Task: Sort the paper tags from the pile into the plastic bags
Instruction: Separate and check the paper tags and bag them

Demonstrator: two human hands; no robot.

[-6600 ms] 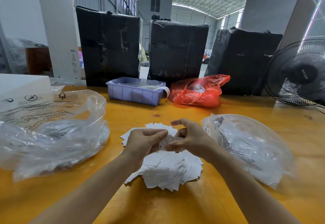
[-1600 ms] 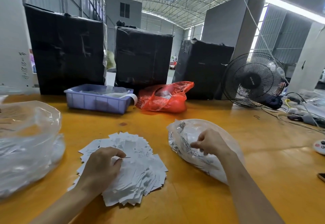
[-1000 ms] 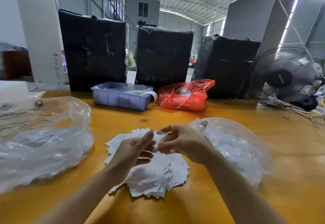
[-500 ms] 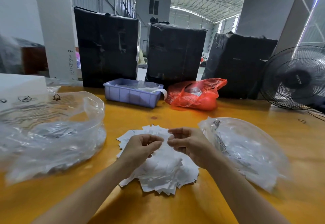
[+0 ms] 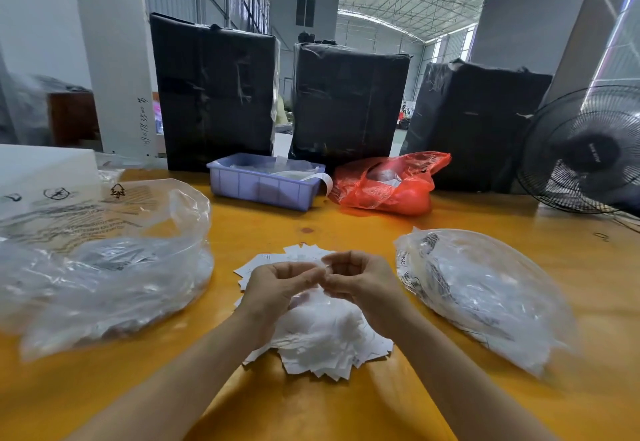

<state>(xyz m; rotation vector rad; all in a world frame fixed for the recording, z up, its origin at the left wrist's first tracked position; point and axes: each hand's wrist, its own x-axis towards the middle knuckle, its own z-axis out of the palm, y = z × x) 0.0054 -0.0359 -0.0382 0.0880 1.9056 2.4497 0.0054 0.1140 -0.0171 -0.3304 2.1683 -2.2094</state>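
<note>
Both hands meet above the pile of paper tags (image 5: 322,333), fingers curled inward and fingertips close together. The left hand (image 5: 277,288) and right hand (image 5: 360,283) seem to pinch something pale and blurred between them, likely a single tag, though motion blur hides what each grip actually holds and how tightly it closes. The pile lies on the yellow bench (image 5: 311,406) directly under the hands, near its front edge at the middle. Toward the bench's left edge sits a large clear plastic bag (image 5: 104,267), mouth gaping, with pale contents inside that are too blurred to name. Toward the right edge lies a second clear bag (image 5: 485,295), flatter, holding white paper pieces. Along the back edge stand a blue tray (image 5: 259,189) with plastic inside and a red bag (image 5: 391,186).
</note>
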